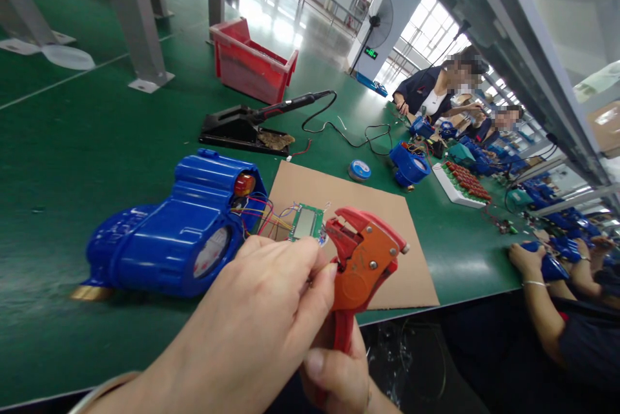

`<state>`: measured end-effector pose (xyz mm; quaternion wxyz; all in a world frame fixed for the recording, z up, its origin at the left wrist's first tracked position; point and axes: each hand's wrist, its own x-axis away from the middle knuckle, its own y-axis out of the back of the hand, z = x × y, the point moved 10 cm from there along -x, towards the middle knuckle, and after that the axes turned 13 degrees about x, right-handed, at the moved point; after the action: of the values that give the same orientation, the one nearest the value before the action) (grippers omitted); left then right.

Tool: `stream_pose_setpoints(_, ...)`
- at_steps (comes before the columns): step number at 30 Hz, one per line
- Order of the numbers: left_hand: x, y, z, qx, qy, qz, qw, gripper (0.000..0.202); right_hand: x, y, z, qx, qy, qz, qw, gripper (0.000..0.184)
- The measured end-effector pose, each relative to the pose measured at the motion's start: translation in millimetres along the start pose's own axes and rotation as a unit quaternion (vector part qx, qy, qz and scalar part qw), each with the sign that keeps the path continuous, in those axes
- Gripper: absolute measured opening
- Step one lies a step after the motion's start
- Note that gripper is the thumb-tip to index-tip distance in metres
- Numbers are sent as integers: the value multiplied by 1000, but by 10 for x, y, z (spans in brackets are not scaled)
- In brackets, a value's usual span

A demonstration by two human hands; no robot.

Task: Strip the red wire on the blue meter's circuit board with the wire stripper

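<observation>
My right hand (336, 372) grips the red handles of an orange and red wire stripper (361, 259), held over the bench's front edge. My left hand (271, 301) is pinched shut at the stripper's jaws, its fingertips on thin wires that run to a small green circuit board with a grey display (307, 222). Red, yellow and blue wires lead from that board into a blue plastic meter housing (179, 233) lying on the green bench (72, 155) just left of my hands. The board rests on a brown cardboard sheet (372, 207).
A soldering iron on its black stand (242, 126) and a red bin (252, 65) sit farther back. A solder reel (359, 170), another blue housing (409, 163) and a white tray of red parts (460, 185) lie to the right. Other people work along the bench at right.
</observation>
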<state>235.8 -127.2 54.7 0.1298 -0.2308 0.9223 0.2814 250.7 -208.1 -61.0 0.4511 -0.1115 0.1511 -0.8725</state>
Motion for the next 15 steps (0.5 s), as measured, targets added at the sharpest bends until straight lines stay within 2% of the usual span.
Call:
stream_pose_setpoints(6,40,-18,13,6,-22,-14,1000,26,-6,-26,63,-36,39,1,999,36)
stream_pose_setpoints(10,33,-37,18,8,-1,4,1000,30,2,-4,79,-39,52,-16,998,42)
stream_pose_setpoints(15,27,-40,-47,-11,-15,18,1000,37,15,95,26,21,34,-75,996,65)
